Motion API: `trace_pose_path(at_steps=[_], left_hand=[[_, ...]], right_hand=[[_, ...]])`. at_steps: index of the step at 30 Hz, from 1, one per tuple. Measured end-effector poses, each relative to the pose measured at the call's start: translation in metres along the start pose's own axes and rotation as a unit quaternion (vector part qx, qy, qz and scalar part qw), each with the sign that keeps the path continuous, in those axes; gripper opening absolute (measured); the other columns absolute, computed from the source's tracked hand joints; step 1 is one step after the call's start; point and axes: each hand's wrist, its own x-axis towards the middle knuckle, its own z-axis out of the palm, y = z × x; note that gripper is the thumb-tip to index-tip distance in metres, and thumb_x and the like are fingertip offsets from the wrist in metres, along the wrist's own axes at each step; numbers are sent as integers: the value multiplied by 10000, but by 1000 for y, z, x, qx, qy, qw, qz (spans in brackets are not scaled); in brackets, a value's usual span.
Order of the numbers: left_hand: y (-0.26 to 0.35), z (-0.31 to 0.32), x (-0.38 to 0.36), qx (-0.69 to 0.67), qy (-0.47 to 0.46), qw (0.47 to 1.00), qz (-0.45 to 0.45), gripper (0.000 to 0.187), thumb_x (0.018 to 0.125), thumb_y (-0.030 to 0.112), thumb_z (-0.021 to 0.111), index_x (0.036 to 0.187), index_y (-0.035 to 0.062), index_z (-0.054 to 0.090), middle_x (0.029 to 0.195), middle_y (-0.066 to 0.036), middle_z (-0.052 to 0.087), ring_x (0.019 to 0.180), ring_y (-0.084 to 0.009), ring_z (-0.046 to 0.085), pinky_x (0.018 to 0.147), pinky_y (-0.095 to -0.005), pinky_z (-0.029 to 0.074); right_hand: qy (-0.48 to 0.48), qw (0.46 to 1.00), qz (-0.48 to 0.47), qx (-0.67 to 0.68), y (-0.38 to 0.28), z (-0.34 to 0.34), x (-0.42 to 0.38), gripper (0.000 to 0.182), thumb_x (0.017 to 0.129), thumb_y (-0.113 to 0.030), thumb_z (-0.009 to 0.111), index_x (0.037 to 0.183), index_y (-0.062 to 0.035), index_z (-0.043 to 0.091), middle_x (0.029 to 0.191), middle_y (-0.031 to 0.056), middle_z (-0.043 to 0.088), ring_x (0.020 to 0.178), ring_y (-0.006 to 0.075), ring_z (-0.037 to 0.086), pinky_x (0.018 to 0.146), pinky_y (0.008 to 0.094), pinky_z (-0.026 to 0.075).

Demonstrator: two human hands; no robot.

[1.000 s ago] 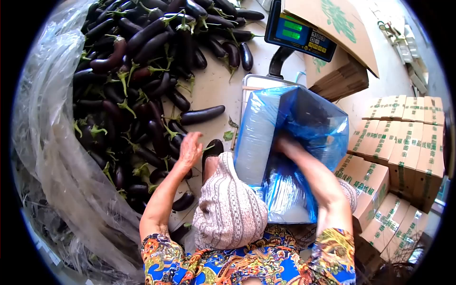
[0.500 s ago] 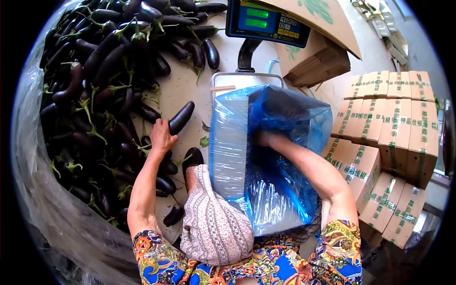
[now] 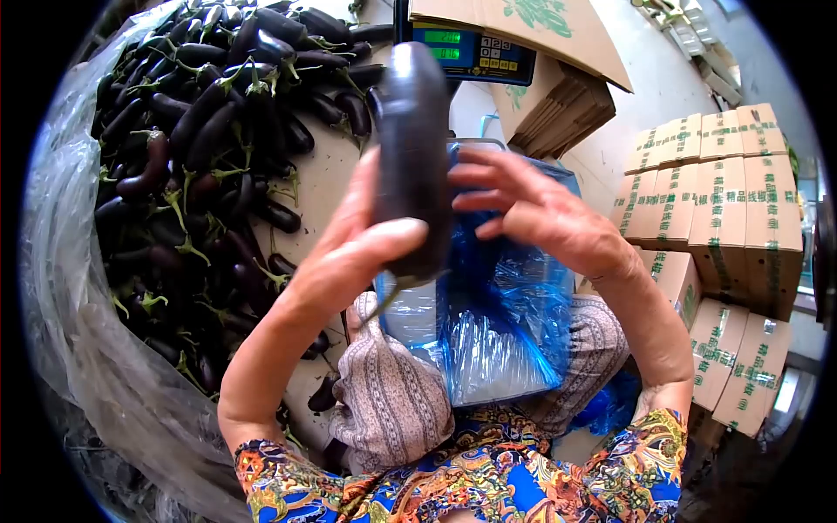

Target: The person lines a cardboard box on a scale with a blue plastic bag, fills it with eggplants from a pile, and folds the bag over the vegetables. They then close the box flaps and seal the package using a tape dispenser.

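Raised close to the camera, a dark purple eggplant (image 3: 411, 166) stands upright in my left hand (image 3: 353, 248), its thumb across the lower part and the stem pointing down. My right hand (image 3: 540, 209) is just right of the eggplant, fingers apart and slightly curled, with nothing in it. Below the hands is a box lined with a blue plastic bag (image 3: 510, 340), partly hidden by them. It rests on the scale, whose display (image 3: 475, 50) glows green behind the eggplant.
A large heap of eggplants (image 3: 200, 131) covers the floor at left, bordered by clear plastic sheeting (image 3: 65, 288). Flattened cardboard (image 3: 558, 105) leans behind the scale. Taped cartons (image 3: 715, 192) are stacked at right. A loose eggplant (image 3: 323, 394) lies by my knee.
My left hand has lifted the eggplant from beside the heap up to the middle, near the camera. My right hand has come out of the blue-lined box and risen beside it.
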Motion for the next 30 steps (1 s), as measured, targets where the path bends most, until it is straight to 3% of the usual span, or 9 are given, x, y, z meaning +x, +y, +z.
trace_pose_path(at_steps=[3, 7, 10, 13, 16, 19, 20, 25, 30], left_hand=[[-11, 18, 9, 119, -152, 981, 35, 893, 872, 224, 689, 1523, 11, 117, 1305, -202, 514, 1200, -277, 536, 1003, -389, 448], [23, -4, 0, 356, -189, 913, 65, 569, 895, 109, 655, 1401, -35, 440, 1140, -174, 652, 1060, -236, 624, 939, -358, 495], [8, -52, -33, 126, 23, 991, -22, 351, 955, 124, 555, 1269, -32, 576, 995, -102, 699, 872, -137, 648, 793, -260, 518], [-28, -112, -77, -18, 250, 968, -32, 349, 982, 180, 554, 1289, 16, 558, 990, -51, 686, 839, -95, 631, 764, -226, 505], [-82, -183, -147, -53, 370, 924, -75, 285, 976, 176, 568, 1234, 55, 585, 991, -36, 685, 852, -102, 643, 752, -230, 514], [-138, -227, -202, -84, 509, 850, -102, 250, 966, 164, 576, 1192, 64, 607, 987, -43, 687, 846, -124, 650, 725, -240, 530], [-151, -232, -211, -77, 540, 831, -103, 250, 963, 164, 579, 1190, 66, 609, 986, -43, 686, 845, -127, 650, 718, -241, 531], [-176, -233, -226, 40, 612, 778, -135, 281, 949, 139, 580, 1213, 48, 604, 1062, -57, 663, 885, -120, 635, 730, -228, 524], [-199, -236, -247, 214, 620, 740, -146, 388, 904, 151, 623, 1265, 17, 574, 1157, -97, 638, 1026, -202, 608, 859, -316, 506]], right_hand=[[154, 987, -8, 49, 2, 9, -2, 757, 864, -462, 693, 1375, 12, 397, 1197, 165, 580, 1177, 220, 548, 998, 338, 449], [163, 965, 161, 124, 7, 3, -20, 631, 865, -408, 687, 1295, -10, 455, 1068, 111, 599, 918, 170, 643, 785, 311, 549], [141, 966, 191, 99, 7, 10, -22, 534, 861, -386, 690, 1198, -18, 499, 954, 106, 624, 803, 198, 684, 686, 295, 575], [3, 940, 301, 158, 33, -16, -26, 563, 860, -386, 677, 1224, -19, 454, 917, 147, 637, 726, 222, 684, 665, 326, 580], [96, 938, 325, 74, 41, -9, -44, 621, 853, -378, 686, 1275, 16, 457, 993, 116, 591, 699, 211, 660, 633, 323, 558], [137, 936, 324, 17, 65, -14, -22, 750, 867, -366, 685, 1415, 23, 352, 1122, 117, 575, 1026, 186, 614, 853, 262, 501], [173, 935, 308, 11, 81, -11, -9, 772, 880, -341, 673, 1449, 38, 316, 1305, 157, 521, 1241, 210, 492, 1002, 265, 412], [135, 971, 156, -119, 236, -22, 41, 687, 887, -215, 624, 1473, -8, 331, 1468, 161, 427, 1310, 276, 431, 1088, 356, 350], [60, 939, 166, -295, 349, -33, 42, 431, 951, -246, 462, 1310, -13, 520, 1322, 246, 537, 1239, 399, 492, 1040, 421, 407]])
